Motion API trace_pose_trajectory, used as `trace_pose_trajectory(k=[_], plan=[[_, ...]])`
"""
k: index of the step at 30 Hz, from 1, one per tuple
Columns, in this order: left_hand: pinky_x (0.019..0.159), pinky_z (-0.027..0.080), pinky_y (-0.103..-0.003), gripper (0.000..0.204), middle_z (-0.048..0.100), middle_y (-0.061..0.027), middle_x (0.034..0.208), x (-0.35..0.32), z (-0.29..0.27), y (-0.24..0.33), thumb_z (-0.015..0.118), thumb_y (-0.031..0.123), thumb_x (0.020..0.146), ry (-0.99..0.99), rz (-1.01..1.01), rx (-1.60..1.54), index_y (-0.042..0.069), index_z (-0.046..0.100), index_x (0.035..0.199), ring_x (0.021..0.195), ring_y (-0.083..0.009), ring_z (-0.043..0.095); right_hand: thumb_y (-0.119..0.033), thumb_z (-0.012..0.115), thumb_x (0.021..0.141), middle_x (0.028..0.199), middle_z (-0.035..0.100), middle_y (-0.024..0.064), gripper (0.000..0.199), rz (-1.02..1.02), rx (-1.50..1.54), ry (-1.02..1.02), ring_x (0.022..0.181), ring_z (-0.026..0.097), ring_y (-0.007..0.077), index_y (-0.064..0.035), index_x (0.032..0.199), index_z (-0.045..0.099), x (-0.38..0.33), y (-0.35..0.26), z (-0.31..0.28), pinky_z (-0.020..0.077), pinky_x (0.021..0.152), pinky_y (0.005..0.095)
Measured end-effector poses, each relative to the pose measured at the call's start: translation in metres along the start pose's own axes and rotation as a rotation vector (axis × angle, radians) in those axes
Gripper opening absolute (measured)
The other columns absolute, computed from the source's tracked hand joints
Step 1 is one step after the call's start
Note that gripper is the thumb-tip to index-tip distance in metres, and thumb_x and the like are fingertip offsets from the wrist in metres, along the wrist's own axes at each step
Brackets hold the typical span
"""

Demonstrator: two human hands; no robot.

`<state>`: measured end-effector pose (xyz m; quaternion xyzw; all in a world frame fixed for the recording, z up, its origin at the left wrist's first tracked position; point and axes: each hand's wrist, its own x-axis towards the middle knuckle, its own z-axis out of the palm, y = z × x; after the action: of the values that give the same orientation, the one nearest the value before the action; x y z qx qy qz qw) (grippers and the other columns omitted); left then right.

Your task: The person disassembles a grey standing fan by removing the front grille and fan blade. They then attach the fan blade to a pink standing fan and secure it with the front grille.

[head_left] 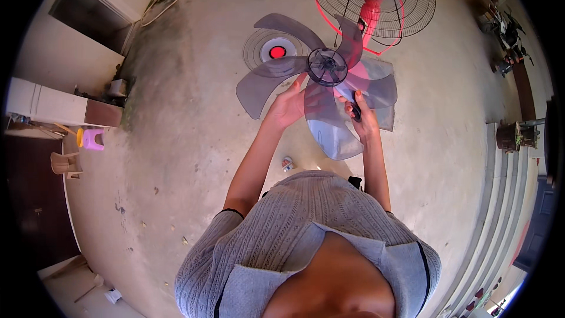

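A grey see-through fan blade with several curved vanes is held up in front of me, its round hub facing up. My left hand grips a vane on the left side, with some fingers behind the translucent plastic. My right hand is closed at the lower right vanes, its thumb pointing up. A small black piece shows in that hand; its exact kind is hard to make out. Beyond the blade stands a pink fan body with a round black wire grille around its motor.
A round wire grille with a red centre lies on the concrete floor behind the blade. A flat pale sheet lies under the right vanes. Steps run along the right, with flower pots. A purple stool stands far left.
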<state>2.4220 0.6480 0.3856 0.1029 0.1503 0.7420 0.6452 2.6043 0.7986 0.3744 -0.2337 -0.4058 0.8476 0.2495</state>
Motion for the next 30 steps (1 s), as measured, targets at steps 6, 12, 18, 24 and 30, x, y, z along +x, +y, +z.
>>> trace_pose_trajectory(k=[6,12,18,24,30], plan=[[0.107,0.033,-0.054,0.062,0.048,-0.0182,0.134,0.039,0.007,-0.001,0.063,0.029,0.088,-0.064,0.072,0.082,0.000,0.037,0.137,0.126,-0.0351,0.045,-0.036,0.057,0.095,0.090,0.068,0.0152,0.035,0.002,-0.046,-0.130,0.063,0.050,0.0084,-0.0017,0.103,0.057,0.012,-0.017,-0.009,0.0354,0.051,0.0200],[0.109,0.034,-0.041,0.063,0.050,-0.0140,0.134,0.069,-0.010,-0.021,0.068,0.011,0.082,0.127,0.195,0.301,-0.001,0.038,0.137,0.124,-0.0276,0.047,-0.038,0.056,0.095,0.091,0.066,0.0189,0.035,0.129,-0.035,-0.184,0.059,0.047,0.0103,-0.0033,0.099,0.056,0.035,-0.025,-0.058,0.0365,0.052,0.0216],[0.109,0.034,-0.040,0.068,0.049,-0.0128,0.134,0.100,-0.046,-0.043,0.069,0.005,0.080,0.194,0.216,0.279,-0.001,0.034,0.139,0.125,-0.0262,0.046,-0.042,0.051,0.096,0.097,0.062,0.0150,0.043,0.253,0.225,-0.157,0.066,0.046,0.0112,-0.0003,0.106,0.052,0.056,-0.027,-0.093,0.0355,0.050,0.0212],[0.109,0.031,-0.036,0.069,0.048,-0.0067,0.135,0.116,-0.028,-0.062,0.065,0.007,0.084,0.201,0.064,0.141,0.008,0.031,0.144,0.125,-0.0207,0.045,-0.035,0.052,0.097,0.084,0.059,0.0101,0.032,0.308,0.359,-0.157,0.062,0.046,0.0116,-0.0038,0.104,0.052,0.059,-0.063,-0.083,0.0357,0.049,0.0213],[0.105,0.036,-0.042,0.072,0.049,-0.0055,0.135,0.110,-0.020,-0.032,0.068,0.024,0.085,0.212,-0.179,0.608,0.010,0.031,0.144,0.120,-0.0214,0.050,-0.026,0.062,0.092,0.077,0.056,0.0047,0.023,0.138,0.148,0.027,0.054,0.048,0.0104,-0.0060,0.099,0.053,0.088,-0.052,-0.101,0.0333,0.045,0.0216]])
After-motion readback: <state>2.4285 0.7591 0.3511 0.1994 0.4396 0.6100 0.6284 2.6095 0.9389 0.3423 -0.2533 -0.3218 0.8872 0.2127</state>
